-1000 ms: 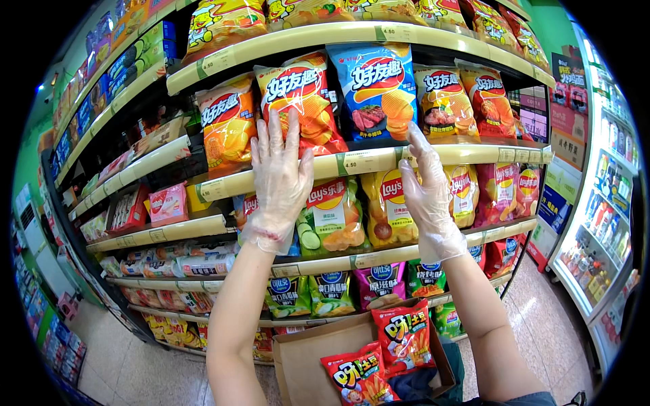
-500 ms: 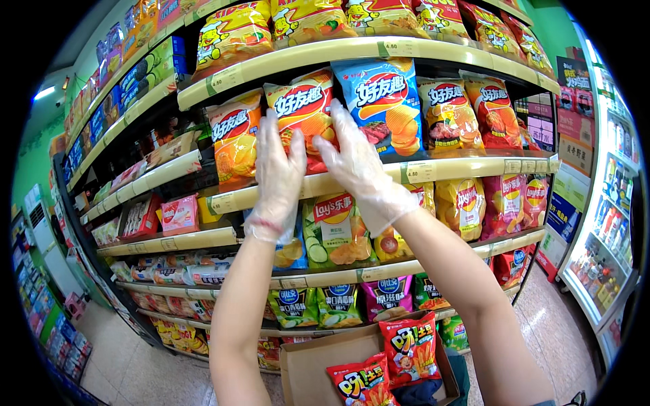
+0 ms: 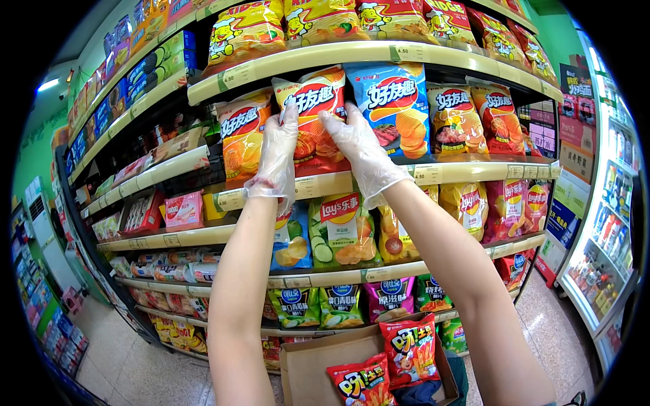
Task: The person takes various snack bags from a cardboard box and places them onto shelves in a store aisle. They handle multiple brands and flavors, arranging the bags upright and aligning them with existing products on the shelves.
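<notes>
A red and orange bag of chips point(image 3: 315, 132) stands on the second shelf from the top, between my two hands in clear plastic gloves. My left hand point(image 3: 279, 147) grips its left side, thumb in front. On its right side my right hand point(image 3: 363, 145) grips too, with fingertips tucked behind the edge. An orange bag of chips point(image 3: 245, 139) is close beside my left hand. Just right of my right hand is a blue bag of chips point(image 3: 399, 101). The ends of several fingers are hidden behind the bags.
Below my forearms an open cardboard box point(image 3: 305, 362) holds two red snack bags point(image 3: 409, 348). The shelf edge point(image 3: 325, 184) runs under my wrists. More chip bags point(image 3: 342, 230) fill the lower shelves. A glass-door fridge point(image 3: 602, 237) stands at the right.
Both hands, flat and spread in front of the red bag before, have closed in on its sides. The bag now stands slightly higher and straighter; the view has shifted a little.
</notes>
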`<state>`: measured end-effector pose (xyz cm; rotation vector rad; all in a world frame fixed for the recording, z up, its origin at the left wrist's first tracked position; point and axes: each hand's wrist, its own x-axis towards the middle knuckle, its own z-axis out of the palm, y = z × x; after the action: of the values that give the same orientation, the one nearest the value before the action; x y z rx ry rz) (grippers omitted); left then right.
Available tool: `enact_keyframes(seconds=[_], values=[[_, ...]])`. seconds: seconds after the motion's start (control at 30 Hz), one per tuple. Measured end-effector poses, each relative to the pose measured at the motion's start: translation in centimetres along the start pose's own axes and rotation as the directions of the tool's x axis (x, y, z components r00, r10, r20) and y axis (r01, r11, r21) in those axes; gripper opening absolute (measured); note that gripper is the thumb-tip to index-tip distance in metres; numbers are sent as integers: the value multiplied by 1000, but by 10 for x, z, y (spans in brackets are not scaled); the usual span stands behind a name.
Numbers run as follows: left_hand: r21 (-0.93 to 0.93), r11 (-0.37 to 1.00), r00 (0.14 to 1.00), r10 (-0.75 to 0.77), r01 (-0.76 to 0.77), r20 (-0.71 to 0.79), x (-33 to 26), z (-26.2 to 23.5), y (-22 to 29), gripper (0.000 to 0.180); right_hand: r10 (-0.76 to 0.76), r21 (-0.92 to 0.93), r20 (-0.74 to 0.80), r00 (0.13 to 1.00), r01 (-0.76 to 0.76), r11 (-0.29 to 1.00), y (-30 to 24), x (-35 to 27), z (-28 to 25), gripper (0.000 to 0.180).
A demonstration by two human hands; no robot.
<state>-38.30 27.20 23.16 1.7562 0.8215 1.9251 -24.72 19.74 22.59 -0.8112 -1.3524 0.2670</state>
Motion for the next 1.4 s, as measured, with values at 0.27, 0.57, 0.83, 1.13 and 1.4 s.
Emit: enact_keyframes(seconds=[0.27,0.57,0.83,1.13,1.4], values=[[-290,957,999,11,1,39,34,4,-6,72,117,376,77,990,-138,917,2,20,12,68],[-145,957,960,225,-250,-169,29,15,-4,60,152,245,-47,987,-136,960,15,37,18,69],[-107,968,959,202,-226,-198,25,11,1,58,65,306,-80,995,-37,951,32,42,25,64],[15,894,877,442,-447,-187,-1,-3,11,52,47,-43,-60,997,-50,998,-3,-6,10,68],[651,360,603,775,-668,190,-55,5,6,61,-562,-283,99,821,565,775,35,-58,-25,58]])
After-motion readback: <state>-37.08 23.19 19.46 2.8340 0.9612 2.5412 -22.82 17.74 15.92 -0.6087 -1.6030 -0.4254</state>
